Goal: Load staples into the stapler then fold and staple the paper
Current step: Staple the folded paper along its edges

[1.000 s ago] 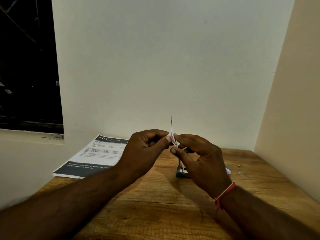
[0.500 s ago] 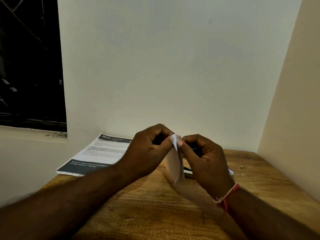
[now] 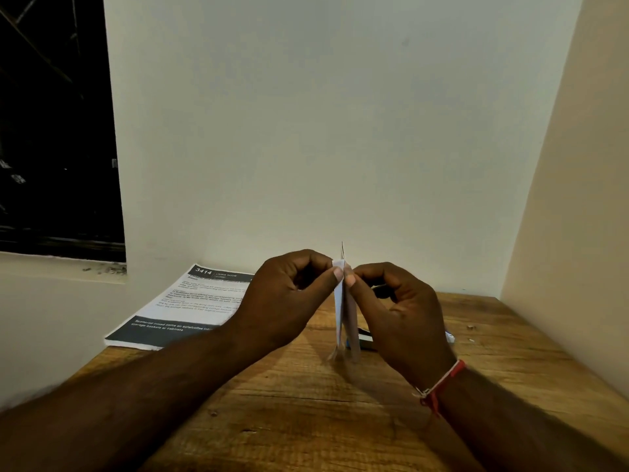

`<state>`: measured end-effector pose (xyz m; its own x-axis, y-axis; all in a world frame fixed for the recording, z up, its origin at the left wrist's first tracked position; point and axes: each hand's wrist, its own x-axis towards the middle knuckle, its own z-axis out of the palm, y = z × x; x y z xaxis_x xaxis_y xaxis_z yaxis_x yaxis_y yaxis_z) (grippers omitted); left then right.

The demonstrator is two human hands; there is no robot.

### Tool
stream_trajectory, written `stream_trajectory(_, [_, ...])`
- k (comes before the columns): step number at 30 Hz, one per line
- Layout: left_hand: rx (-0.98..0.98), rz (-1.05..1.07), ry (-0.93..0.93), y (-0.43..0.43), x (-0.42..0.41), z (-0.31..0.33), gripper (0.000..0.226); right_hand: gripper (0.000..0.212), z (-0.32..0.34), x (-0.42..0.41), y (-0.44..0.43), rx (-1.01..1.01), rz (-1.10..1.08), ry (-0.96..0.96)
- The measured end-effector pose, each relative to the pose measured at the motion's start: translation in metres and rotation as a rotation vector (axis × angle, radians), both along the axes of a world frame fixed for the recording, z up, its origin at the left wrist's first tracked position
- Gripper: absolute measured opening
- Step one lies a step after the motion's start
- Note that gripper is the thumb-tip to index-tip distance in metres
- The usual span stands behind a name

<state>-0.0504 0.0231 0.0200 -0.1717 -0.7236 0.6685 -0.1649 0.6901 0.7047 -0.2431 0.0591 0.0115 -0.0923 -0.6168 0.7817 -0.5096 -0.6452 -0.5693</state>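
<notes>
Wooden worktop point(image 3: 306, 420), set into a corner between pale walls, carries the whole setup.

1. Paper point(image 3: 343, 311): folded, held upright over the middle of the worktop, edge-on to the view, so it reads as a narrow white strip. Its upper tip stands above my fingers. Its lower edges splay slightly, close to the wood (whether they touch it cannot be determined).

2. Left hand point(image 3: 289, 298): my grip is closed on the paper. Thumb and forefinger pinch the upper part from the left side, and the other fingers are curled in.

3. Right hand point(image 3: 401, 311): my grip is closed on the same upper part from the right side, thumb tip pressed to the sheet opposite the left thumb. Only the paper lies between the two thumb tips.

4. Stapler point(image 3: 366, 338): a dark body lying on the worktop just behind the paper, largely hidden by my right hand. I cannot tell whether it is open or closed. Neither hand touches it.

5. A small white-and-blue item point(image 3: 449, 336) shows on the worktop past the right hand; its identity cannot be read.

6. A red-and-white thread band point(image 3: 442, 383) sits on my right wrist.

7. A printed stack point(image 3: 183, 301) lies at the rear left of the worktop, against the wall, well apart from the paper. Its top sheet has a dark header marked "3414" and a dark footer band.

8. A dark window point(image 3: 51, 131) occupies the upper left, above a pale sill.
</notes>
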Motion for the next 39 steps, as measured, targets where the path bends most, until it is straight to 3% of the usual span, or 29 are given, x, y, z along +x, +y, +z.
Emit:
stream_trajectory(4, [0.016,-0.015,-0.039,0.0,0.002,0.003,0.013,0.028,0.0,-0.002,0.0,0.004,0.05,-0.025])
stream_trajectory(8, [0.081,-0.121,-0.005,-0.002,0.01,0.009,0.018,0.028,0.003,-0.011,-0.007,0.105,0.059,-0.221])
stream_trajectory(12, [0.188,-0.25,0.059,-0.005,0.012,0.009,0.022,0.045,0.004,-0.023,-0.014,0.333,0.171,-0.355])
stream_trajectory(16, [0.284,-0.297,0.213,-0.011,0.009,0.005,0.035,0.006,-0.002,-0.026,-0.02,0.387,0.208,-0.365])
stream_trajectory(19, [0.31,-0.314,0.256,-0.013,0.01,0.003,0.047,0.004,-0.002,-0.027,-0.021,0.363,0.2,-0.391])
stream_trajectory(23, [0.212,-0.139,0.216,-0.018,0.011,0.0,0.02,0.005,-0.003,-0.024,-0.019,0.358,0.171,-0.362])
stream_trajectory(29, [0.207,-0.082,0.252,-0.02,0.012,0.002,0.02,0.009,-0.003,-0.02,-0.015,0.388,0.186,-0.296])
stream_trajectory(35, [0.18,-0.101,0.153,-0.015,0.014,0.0,0.013,0.006,0.001,-0.023,-0.017,0.395,0.254,-0.4])
stream_trajectory(39, [0.138,-0.033,0.074,-0.016,0.012,-0.003,0.008,0.029,0.003,-0.024,-0.015,0.365,0.268,-0.461])
